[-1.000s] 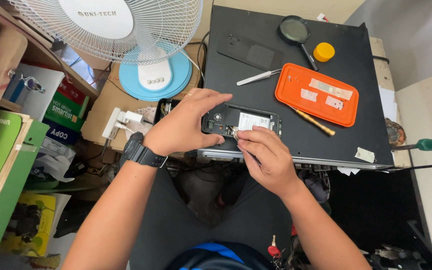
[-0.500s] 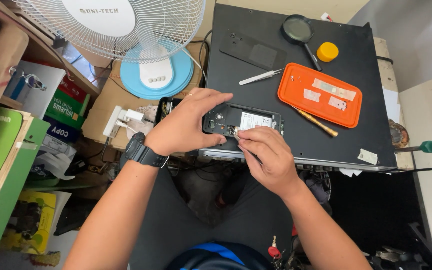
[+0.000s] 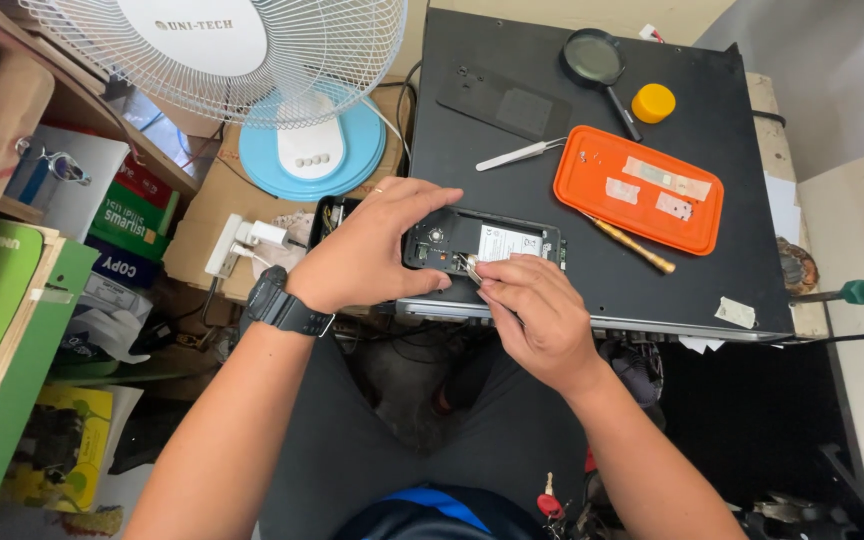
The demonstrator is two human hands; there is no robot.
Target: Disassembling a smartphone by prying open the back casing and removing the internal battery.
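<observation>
The opened phone [image 3: 482, 243] is held at the near edge of the black table [image 3: 742, 210], long axis left to right. It is gripped by the left hand [image 3: 372, 250]; a small tool is pinched by the right hand [image 3: 537, 310] over its middle.

Tool tip [image 3: 469, 265] under right-hand fingers [image 3: 512, 285]

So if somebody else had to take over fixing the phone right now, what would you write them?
Left hand grips the opened phone at its left end, steadying it on the black case.
Right hand pinches a small metal tool at the phone's inside, near the middle.
Back cover is off, lying further up the case.
Tweezers, orange tray, screwdriver, magnifying glass lie within reach.
Left: inside work unfinished; cover not yet refitted.
</observation>
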